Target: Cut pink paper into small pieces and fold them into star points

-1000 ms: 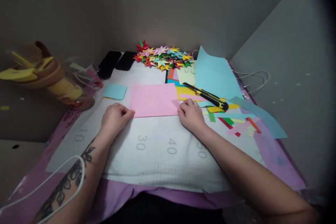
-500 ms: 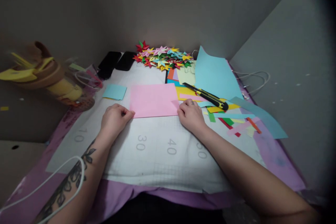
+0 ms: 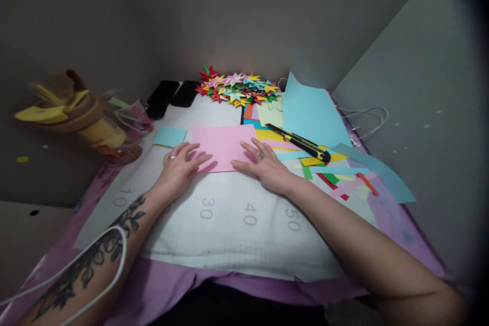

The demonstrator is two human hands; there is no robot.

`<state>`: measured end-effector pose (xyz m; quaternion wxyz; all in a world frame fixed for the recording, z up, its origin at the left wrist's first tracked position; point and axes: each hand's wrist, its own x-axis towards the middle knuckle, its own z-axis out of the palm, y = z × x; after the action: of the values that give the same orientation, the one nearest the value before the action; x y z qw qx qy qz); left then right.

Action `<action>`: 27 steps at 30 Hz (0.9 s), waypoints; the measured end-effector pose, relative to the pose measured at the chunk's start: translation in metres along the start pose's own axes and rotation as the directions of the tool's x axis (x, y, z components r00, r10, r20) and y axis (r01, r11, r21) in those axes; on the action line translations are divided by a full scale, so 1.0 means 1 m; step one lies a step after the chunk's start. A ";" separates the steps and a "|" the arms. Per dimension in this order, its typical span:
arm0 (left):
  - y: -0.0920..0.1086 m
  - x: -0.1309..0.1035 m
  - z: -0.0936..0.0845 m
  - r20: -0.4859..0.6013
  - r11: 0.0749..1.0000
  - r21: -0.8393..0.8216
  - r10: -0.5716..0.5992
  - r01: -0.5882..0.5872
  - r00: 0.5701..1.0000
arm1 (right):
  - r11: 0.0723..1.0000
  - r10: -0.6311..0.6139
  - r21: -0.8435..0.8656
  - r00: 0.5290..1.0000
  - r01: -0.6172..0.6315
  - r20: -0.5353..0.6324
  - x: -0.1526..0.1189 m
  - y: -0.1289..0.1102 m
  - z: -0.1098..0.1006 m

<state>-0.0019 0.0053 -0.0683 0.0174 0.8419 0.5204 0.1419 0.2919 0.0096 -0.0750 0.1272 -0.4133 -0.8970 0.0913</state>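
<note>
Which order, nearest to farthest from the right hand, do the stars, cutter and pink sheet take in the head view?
1. Pink sheet: beneath the right hand's fingers.
2. Cutter: just beyond, rightward.
3. Stars: at the back, mostly leftward.

Room to pass on near side of pink sheet (image 3: 219, 140), over white mat (image 3: 229, 237) between forearms (image 3: 332, 214); left hand (image 3: 181, 167) and right hand (image 3: 266, 164) block its near corners; cutter (image 3: 301, 144), loose strips (image 3: 342, 170) crowd right of it; blue squares (image 3: 170, 136) just left; paper stars (image 3: 237, 86) beyond
</note>
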 end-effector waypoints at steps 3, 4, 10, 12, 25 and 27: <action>-0.005 0.005 -0.003 0.114 0.969 0.000 0.246 -0.248 0.963 | 0.994 -0.104 0.052 0.990 0.099 0.096 0.008 -0.001 -0.008; -0.005 0.007 -0.004 0.150 0.959 -0.008 0.282 -0.285 0.947 | 0.993 -0.109 0.055 0.985 0.102 0.131 0.010 -0.002 -0.011; -0.001 0.012 -0.010 0.254 0.937 -0.026 0.344 -0.350 0.904 | 0.992 -0.119 0.064 0.978 0.109 0.173 0.013 -0.007 -0.016; 0.000 0.013 -0.011 0.262 0.933 -0.014 0.350 -0.359 0.899 | 0.991 -0.126 0.065 0.976 0.116 0.180 0.014 -0.008 -0.016; 0.006 0.018 -0.019 0.281 0.909 0.020 0.395 -0.416 0.875 | 0.996 -0.088 0.030 0.961 0.083 0.264 0.018 -0.011 -0.015; 0.011 0.017 -0.020 0.270 0.903 0.039 0.402 -0.427 0.875 | 0.994 -0.105 0.020 0.961 0.103 0.256 0.019 -0.012 -0.015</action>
<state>0.0099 0.0124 -0.0438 0.0124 0.9447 0.3276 0.0070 0.2760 0.0178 -0.0547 0.0160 -0.3497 -0.9262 0.1403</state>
